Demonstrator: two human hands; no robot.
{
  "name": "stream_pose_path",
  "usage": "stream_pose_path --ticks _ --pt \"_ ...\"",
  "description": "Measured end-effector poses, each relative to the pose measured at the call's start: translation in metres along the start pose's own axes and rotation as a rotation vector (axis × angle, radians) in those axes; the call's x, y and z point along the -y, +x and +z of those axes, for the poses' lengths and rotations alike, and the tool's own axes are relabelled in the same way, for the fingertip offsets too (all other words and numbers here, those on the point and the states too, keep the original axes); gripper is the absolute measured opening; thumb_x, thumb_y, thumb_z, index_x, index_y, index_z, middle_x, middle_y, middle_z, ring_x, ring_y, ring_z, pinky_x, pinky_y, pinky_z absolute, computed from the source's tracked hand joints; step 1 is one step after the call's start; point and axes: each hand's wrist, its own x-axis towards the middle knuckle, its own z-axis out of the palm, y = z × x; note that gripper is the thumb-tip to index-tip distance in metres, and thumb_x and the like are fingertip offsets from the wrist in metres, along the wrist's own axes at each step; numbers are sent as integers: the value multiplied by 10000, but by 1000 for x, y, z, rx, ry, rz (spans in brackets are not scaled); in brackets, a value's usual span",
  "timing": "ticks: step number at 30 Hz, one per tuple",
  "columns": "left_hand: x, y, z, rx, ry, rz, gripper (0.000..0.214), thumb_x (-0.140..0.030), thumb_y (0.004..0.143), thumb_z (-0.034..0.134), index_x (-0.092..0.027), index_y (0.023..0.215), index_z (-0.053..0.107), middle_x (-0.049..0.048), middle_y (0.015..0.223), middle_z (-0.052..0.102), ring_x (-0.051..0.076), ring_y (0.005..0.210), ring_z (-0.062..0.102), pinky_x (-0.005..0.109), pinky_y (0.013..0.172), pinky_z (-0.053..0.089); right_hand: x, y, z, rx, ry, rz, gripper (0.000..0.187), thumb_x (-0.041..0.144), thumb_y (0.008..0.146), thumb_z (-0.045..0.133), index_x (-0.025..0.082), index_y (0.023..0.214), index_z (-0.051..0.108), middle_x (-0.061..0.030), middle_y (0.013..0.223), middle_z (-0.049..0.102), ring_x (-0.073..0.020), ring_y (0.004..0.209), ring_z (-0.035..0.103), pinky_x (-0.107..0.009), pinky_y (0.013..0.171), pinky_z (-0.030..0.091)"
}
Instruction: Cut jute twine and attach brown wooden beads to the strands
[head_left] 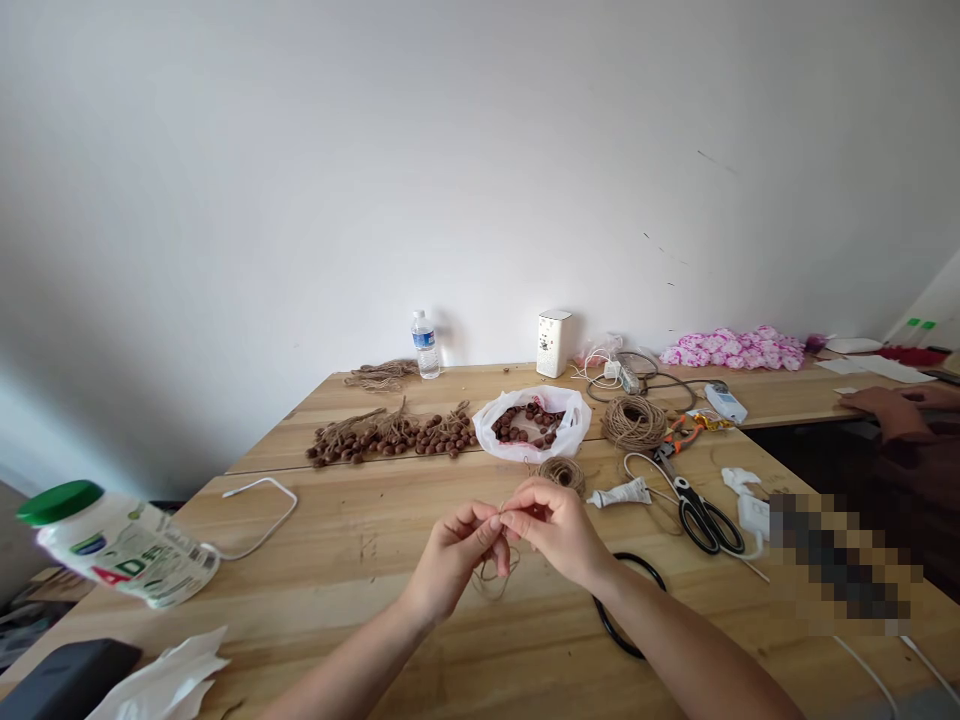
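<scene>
- While both hands meet above the table, a thin twine lies between their fingertips, its loose loops hanging just below.
- Left hand: thumb and forefinger pinch the twine from the left side.
- Right hand: thumb and forefinger pinch the twine from the right side, close against the left fingertips; whether the fingertips of the two hands touch cannot be told.
- Far left: a white jar with a green lid stands near the left table edge, which slants away toward the wall.
- Left: a white cable lies curved beside the jar; a broad stretch of wood surface runs from it to the left forearm.
- Centre left: bunches of brown beads on twine lie in a row beyond the left hand, well apart from it.
- Centre: a white plastic bag holds more such beads; a small twine coil sits just beyond the right hand and limits forward room there.
- Right: a black loop passes behind the right forearm; a white tube and scissors lie near that arm, narrowing the space.
- Far right: the table edge runs diagonally, with a co-worker's hands well apart from the work.
</scene>
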Motion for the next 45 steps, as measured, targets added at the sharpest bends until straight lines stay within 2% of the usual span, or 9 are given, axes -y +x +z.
stream_pose_path --ticks 6,14,16,19,23,27,31,36,45 --pt "2 1 0 -24 -78 -48 203 -309 649 795 -134 706 708 43 673 701 103 452 552 228 448 400 -2 -1 2 26 166 44 202 350 800 654 152 762 651 -10 696 590 -87 541 535 -186 412 377" --pt "2 1 -4 -6 43 -27 169 -314 708 751 -146 713 737 42 672 679 103 522 535 237 521 407 -6 -1 4 -3 150 26 206 355 787 670 154 743 654 -12 749 577 -91 552 547 -227 494 463" --pt "1 0 -5 -10 112 11 161 -309 737 728 -149 739 745 50 701 681 129 626 559 251 614 439 -11 -2 6 -28 155 12 209 367 779 679 161 785 647 -19 797 574 -113 626 582 -251 566 504" --pt "-3 0 -5 4 138 75 124 -291 763 705 -178 782 752 52 779 681 174 786 585 293 757 458 -16 -3 9 -39 145 -20 293 404 803 656 192 1001 621 -64 1007 595 -175 922 602 -327 832 509" --pt "-9 -3 -7 -18 205 247 70 -242 765 698 -216 771 763 52 897 634 202 902 574 317 809 472 -9 -4 15 167 257 57 446 500 897 487 223 1247 496 -95 1253 539 -201 1168 503 -366 995 407" --pt "-14 -7 -13 -118 286 368 73 -224 734 723 -231 789 771 64 926 622 205 878 579 291 705 511 -8 -6 27 372 373 63 499 548 909 422 198 1257 494 -77 1072 592 -161 899 592 -327 826 471" --pt "-23 -5 -18 -131 94 302 61 -256 713 744 -197 729 750 70 832 661 227 863 610 303 682 519 -25 -10 34 364 344 128 558 593 893 406 136 1170 567 6 710 495 -89 577 427 -235 565 381" --pt "-51 6 -33 -202 -256 241 69 -201 732 705 -136 740 683 18 667 585 104 591 528 240 581 487 -32 -8 25 290 122 233 535 573 889 436 118 1034 676 57 569 306 -76 514 271 -215 478 226" --pt "-114 8 -102 -507 -494 491 98 -25 680 544 -122 683 560 -15 583 461 49 469 376 165 458 383 -32 9 -4 232 -207 89 370 414 899 481 136 891 724 -16 654 596 -124 604 486 -225 563 365"
